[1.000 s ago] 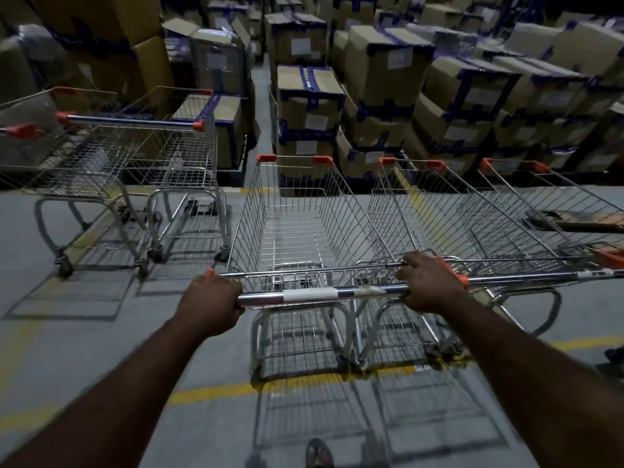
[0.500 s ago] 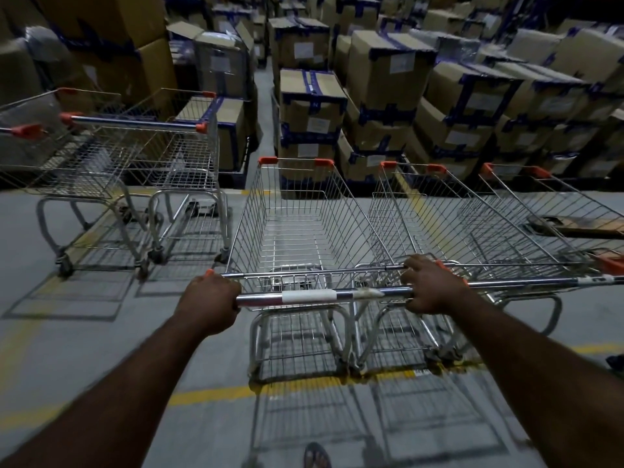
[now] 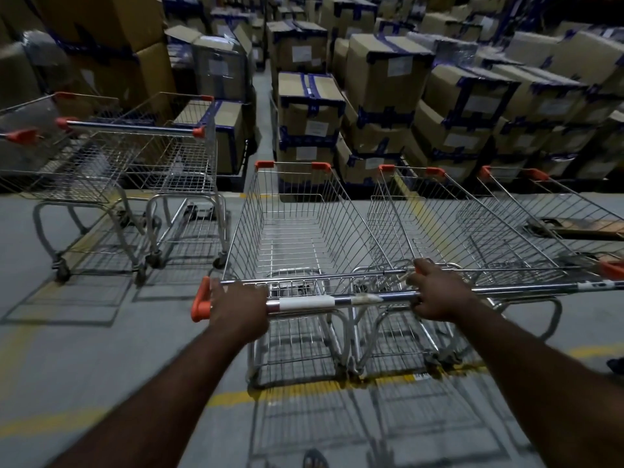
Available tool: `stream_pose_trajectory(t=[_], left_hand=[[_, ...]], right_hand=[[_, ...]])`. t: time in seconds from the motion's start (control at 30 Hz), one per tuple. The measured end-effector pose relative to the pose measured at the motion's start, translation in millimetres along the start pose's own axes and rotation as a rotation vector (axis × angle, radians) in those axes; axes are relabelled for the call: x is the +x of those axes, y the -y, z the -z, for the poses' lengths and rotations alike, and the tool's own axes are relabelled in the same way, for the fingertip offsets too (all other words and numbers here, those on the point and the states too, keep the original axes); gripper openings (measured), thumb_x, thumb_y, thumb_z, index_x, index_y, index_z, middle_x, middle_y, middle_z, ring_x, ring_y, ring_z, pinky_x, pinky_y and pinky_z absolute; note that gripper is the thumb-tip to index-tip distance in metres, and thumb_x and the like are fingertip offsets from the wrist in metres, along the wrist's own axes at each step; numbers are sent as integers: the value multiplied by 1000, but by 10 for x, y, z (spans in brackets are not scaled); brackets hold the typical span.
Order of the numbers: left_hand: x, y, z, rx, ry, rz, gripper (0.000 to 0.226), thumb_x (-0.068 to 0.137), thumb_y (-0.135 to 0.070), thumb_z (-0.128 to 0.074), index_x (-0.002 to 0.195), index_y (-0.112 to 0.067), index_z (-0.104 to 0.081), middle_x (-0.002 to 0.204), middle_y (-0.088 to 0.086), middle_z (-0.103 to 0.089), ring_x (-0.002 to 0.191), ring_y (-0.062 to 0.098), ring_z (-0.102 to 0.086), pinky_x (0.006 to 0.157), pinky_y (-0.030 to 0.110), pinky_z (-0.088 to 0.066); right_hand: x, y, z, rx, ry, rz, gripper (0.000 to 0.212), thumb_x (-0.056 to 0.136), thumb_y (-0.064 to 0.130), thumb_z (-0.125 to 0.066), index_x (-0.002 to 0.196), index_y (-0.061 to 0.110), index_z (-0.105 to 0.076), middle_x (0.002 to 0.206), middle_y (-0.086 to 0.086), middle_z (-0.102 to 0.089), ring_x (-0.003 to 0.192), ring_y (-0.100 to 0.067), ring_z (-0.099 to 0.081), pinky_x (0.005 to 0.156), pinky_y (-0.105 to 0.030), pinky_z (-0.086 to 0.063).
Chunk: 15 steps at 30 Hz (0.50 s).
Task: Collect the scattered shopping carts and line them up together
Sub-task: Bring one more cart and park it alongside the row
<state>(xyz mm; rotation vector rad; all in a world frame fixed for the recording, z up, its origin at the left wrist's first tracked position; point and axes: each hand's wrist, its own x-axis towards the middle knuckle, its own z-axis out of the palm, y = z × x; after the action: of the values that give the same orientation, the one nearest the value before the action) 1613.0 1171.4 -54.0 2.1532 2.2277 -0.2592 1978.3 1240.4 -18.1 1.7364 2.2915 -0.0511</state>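
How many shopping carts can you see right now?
5. Three stand side by side: the held cart, the middle cart, the right cart. Two stand apart at left: the inner left cart, the outer left cart. Another may be cut off there.

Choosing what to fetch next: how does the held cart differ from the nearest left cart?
The left hand and right hand grip the held cart by its handle; the left cart is untouched. The held cart stands beside a middle cart; the left cart sits apart across open floor. The held cart's handle bears white tape; the left cart's shows none. Both are wire carts with orange caps.
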Motion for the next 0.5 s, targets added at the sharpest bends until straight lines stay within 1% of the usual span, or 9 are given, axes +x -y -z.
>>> stream_pose_trajectory(t=[0.03, 0.07, 0.1, 0.17, 0.27, 0.4, 0.5], left_hand=[[20, -93, 0, -32, -16, -35, 28, 86, -42, -56, 111, -29, -59, 109, -3, -68, 111, 23, -59, 109, 55, -32], [44, -181, -1, -66, -26, -72, 29, 86, -42, -55, 112, -29, -58, 110, -3, -67, 110, 23, -59, 104, 50, -38], [69, -274, 0, -95, -35, -110, 30, 88, -43, -55, 114, -28, -57, 113, -2, -66, 111, 24, -59, 102, 48, -40], [123, -464, 6, -131, -51, -187, 34, 90, -46, -55, 118, -27, -55, 118, -2, -64, 115, 24, -56, 102, 46, -37], [175, -752, 38, -160, -80, -275, 33, 91, -47, -54, 117, -27, -54, 120, -2, -63, 116, 25, -55, 98, 45, -39], [210, -928, 77, -119, -109, -298, 28, 93, -42, -51, 115, -25, -55, 117, 0, -66, 113, 27, -58, 93, 44, -42], [248, -869, 42, -133, -95, -319, 25, 93, -43, -51, 111, -26, -55, 113, -1, -67, 108, 27, -61, 88, 42, -47]], right_hand=[[12, 11, -5, -1, 9, -11, 62, 83, 48, -69, 140, 28, -55, 162, -4, -25, 138, -26, -43, 110, -49, -43], [25, 15, -14, -3, 16, -21, 59, 84, 48, -69, 138, 28, -56, 162, -3, -26, 138, -27, -43, 110, -51, -42], [34, 12, -26, -5, 15, -30, 57, 84, 48, -69, 136, 28, -58, 160, -3, -28, 138, -26, -43, 110, -53, -40], [50, -5, -59, -15, -4, -40, 51, 84, 47, -70, 130, 28, -61, 153, -1, -34, 133, -24, -46, 109, -56, -39], [64, -18, -106, -46, -31, -40, 45, 82, 48, -70, 122, 26, -64, 145, 0, -39, 127, -22, -49, 104, -53, -44], [91, -57, -114, -34, -13, -45, 47, 83, 46, -68, 124, 25, -64, 153, -1, -35, 129, -23, -50, 103, -50, -45], [108, -84, -120, -9, -6, -22, 45, 81, 46, -66, 122, 26, -64, 149, 0, -37, 126, -23, -53, 101, -46, -49]])
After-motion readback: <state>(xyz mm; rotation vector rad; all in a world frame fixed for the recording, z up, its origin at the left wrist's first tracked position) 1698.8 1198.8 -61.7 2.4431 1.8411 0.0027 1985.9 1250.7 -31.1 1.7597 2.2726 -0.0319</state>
